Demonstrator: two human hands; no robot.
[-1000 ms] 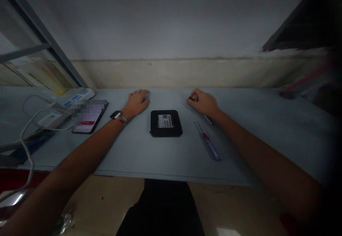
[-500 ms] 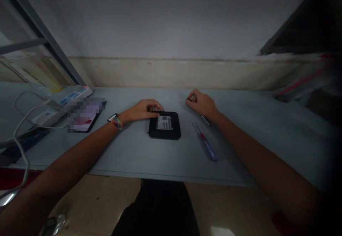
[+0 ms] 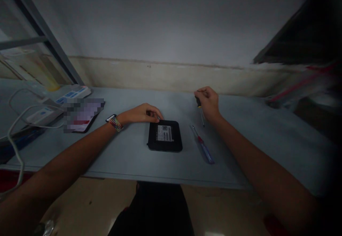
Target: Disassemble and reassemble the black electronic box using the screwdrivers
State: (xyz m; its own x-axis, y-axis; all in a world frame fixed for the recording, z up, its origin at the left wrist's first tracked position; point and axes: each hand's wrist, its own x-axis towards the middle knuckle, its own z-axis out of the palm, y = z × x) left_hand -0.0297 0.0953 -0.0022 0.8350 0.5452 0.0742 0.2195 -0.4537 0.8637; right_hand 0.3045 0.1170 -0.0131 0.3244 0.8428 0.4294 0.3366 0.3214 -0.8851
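A flat black electronic device (image 3: pixel 176 131) with rounded corners and a white barcode label lies on the table. My left hand (image 3: pixel 141 113) has its fingers bent and closed at the device's back left edge, thumb and fingertips touching it. My right hand (image 3: pixel 209 102) is closed around the handle of a black-and-yellow screwdriver (image 3: pixel 201 114), raised over the table with its metal tip pointing down. Between the device and my right forearm lies a second screwdriver (image 3: pixel 205 150), with a clear purple handle and a red collar.
On the left are a phone (image 3: pixel 87 116), its screen partly blurred out, a white power strip (image 3: pixel 73 94) and a looped white cable (image 3: pixel 18 139). A clear yellowish container (image 3: pixel 40 68) stands behind them. The wall (image 3: pixel 171 73) borders the table's (image 3: pixel 120 157) back edge.
The black-and-yellow screwdriver has been lifted and turned more upright in my right hand. The device has slid slightly toward me, and my left hand now sits at its back edge.
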